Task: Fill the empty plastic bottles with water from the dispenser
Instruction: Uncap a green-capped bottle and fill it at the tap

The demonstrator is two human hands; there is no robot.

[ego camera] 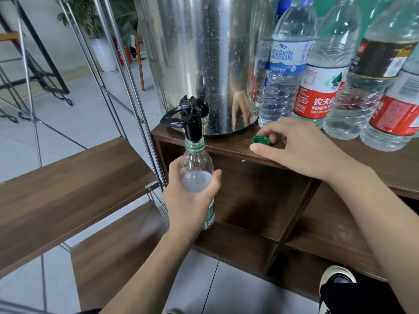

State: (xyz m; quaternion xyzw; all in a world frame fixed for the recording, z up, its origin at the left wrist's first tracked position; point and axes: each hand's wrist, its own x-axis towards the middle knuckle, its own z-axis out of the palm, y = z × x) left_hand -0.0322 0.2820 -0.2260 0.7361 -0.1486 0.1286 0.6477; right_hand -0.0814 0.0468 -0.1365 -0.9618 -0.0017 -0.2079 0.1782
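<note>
My left hand [191, 200] grips a clear plastic bottle [196, 171] with a green neck ring, holding it upright with its mouth around the black tap [193, 123] of the steel water dispenser [199, 60]. The bottle looks nearly empty. On the wooden shelf top, my right hand [299, 146] pinches the bottle's green cap [261, 140] between thumb and fingers, to the right of the tap.
Several capped bottles [285, 64], most holding water, stand in a row right of the dispenser on the wooden cabinet [226, 148]. Open cubbies lie below. A metal-framed rack with wooden shelves [74, 189] stands to the left. My shoe [335, 282] shows at the bottom right.
</note>
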